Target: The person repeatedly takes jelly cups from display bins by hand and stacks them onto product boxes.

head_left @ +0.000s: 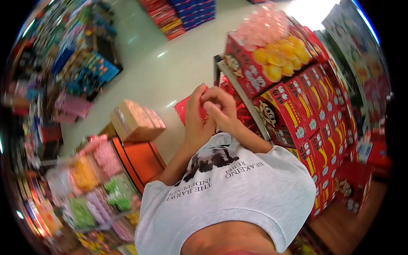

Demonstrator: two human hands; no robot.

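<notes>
My left hand (197, 111) and my right hand (222, 109) are brought together in front of my chest, touching each other. The fingers of both are curled in, and whatever lies between them, if anything, is hidden. Just beyond them a flat red surface (181, 109) shows, with a bit of red also at the left fingertips; I cannot make out whether either hand touches it. Close by on the right stands a stack of red milk cartons (278, 117) with a cartoon face.
Bags of pink sweets (264, 26) and yellow sweets (282, 57) lie on the right stack. At left, a cardboard box (137, 122) sits by an orange panel (142, 163), near bags of colourful goods (85, 178). Red and blue cartons (193, 12) stand across the pale floor (157, 72).
</notes>
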